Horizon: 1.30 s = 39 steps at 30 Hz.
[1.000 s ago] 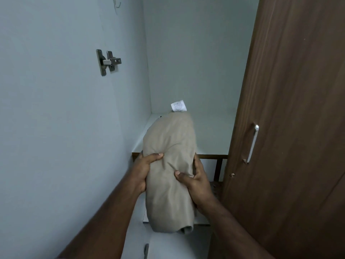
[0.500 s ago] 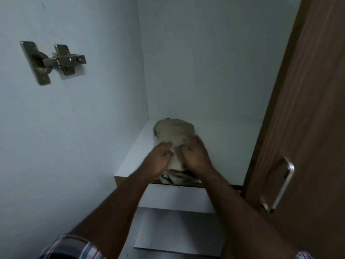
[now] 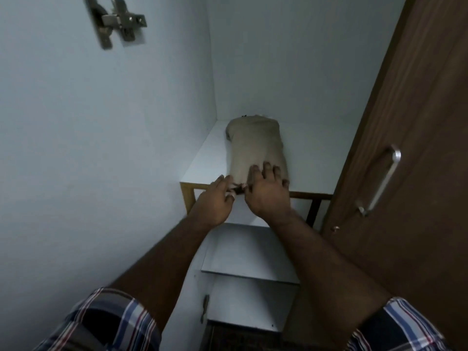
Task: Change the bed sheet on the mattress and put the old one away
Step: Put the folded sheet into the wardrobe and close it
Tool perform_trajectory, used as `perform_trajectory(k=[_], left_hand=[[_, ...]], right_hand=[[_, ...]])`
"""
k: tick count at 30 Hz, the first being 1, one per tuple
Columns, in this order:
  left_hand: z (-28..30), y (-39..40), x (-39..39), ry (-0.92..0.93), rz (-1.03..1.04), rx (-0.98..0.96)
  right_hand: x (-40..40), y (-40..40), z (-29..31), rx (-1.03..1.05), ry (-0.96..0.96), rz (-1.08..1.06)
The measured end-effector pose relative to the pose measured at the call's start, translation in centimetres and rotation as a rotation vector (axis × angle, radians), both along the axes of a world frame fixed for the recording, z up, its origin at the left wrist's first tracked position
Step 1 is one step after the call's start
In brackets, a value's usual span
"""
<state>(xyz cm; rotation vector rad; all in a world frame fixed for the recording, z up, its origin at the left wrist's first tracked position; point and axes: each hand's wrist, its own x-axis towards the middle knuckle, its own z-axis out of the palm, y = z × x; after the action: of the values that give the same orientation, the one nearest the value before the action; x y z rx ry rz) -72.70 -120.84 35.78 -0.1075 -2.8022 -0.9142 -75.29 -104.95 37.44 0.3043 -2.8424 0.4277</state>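
Rolled bed sheet on a wardrobe shelf, both hands at its near end.

A brown wardrobe door [image 3: 410, 127] with a metal handle [image 3: 379, 181] stands open on the right; a pale side wall on the left carries a hinge [image 3: 116, 21]. The white shelf [image 3: 316, 163] holds the beige bed sheet [image 3: 255, 145], rolled and running from near edge to far wall. The right hand [image 3: 268, 191] lies flat on the sheet's near end, fingers [image 3: 267, 168] straight and spread. The left hand [image 3: 214, 198] touches the near left corner, fingers loosely bent; whether they pinch the cloth I cannot tell.

A white shelf [image 3: 314, 171] carries 1 seemingly rolled beige sheet [image 3: 255, 145].
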Motion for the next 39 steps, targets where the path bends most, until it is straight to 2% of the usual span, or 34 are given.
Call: perform_trajectory(k=[6,12,16,18,20,21,23,29,31,34,39], left_hand=[[-1.8,-0.5,11.9,0.046,0.189,0.145],[-3.0,-3.0,23.8,-0.042,0.357,0.261],[-2.4,-5.6,32.2,-0.074,0.351,0.388],[-2.0,-6.5,37.2,0.075,0.39,0.499],[-1.3,-6.9,41.4,0.343,0.536,0.639],[-1.0,-7.0,42.4,0.458,0.61,0.671],[-0.6,-6.9,42.6,0.564,0.748,0.705],[0.3,-6.2,41.6,0.65,0.929,0.787],[2.0,-7.0,41.6,0.56,0.96,0.908],[3.6,-6.7,41.0,0.373,0.86,1.223],[1.8,-5.6,41.7,0.356,0.824,1.126]], right_hand=[[11.7,-3.7,-0.8,-0.041,-0.138,0.141],[22.4,-8.7,-3.4,-0.06,-0.222,0.31],[27.0,-11.5,-3.2,-0.072,-0.275,0.448],[28.9,-12.5,-2.6,-0.085,-0.298,0.515],[30.5,-13.2,-2.1,-0.098,-0.289,0.564],[31.2,-13.5,-2.0,-0.095,-0.283,0.581],[32.5,-13.8,-1.9,-0.061,-0.268,0.601],[35.5,-13.7,-1.2,-0.017,-0.269,0.69],[36.3,-13.3,-0.5,-0.039,-0.273,0.726],[37.5,-12.3,0.6,-0.082,-0.296,0.766],[38.3,-10.4,1.1,-0.211,-0.326,0.782]])
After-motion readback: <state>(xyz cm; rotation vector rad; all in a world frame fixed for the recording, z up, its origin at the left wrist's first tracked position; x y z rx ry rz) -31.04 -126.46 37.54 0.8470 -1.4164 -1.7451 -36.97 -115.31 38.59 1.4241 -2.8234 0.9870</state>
